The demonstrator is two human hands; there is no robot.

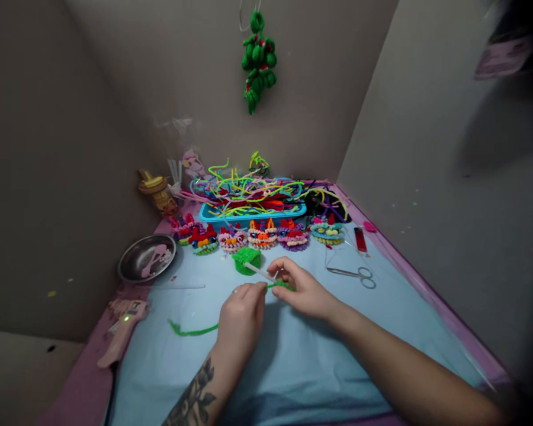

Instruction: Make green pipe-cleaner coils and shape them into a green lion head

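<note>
My left hand (241, 310) is closed in a pinch on a green pipe cleaner (195, 331), whose loose tail trails out to the left over the cloth. Opposite it, my right hand (308, 293) has its fingers curled round a thin white stick (260, 272) and the other end of the green pipe cleaner, which looks bunched at the fingertips. The stick slants up to the left, its tip in front of a round green fuzzy piece (247, 260) that rests on the cloth. How the green strand sits on the stick is partly hidden by my fingers.
Several colourful fuzzy animal-like heads (262, 235) stand before a blue tray (253, 213) heaped with pipe cleaners. Scissors (353, 274) lie right, near a red lighter (360, 239). Left are a metal bowl (131, 260), a second white stick (180, 287) and a pink glue gun (124, 334).
</note>
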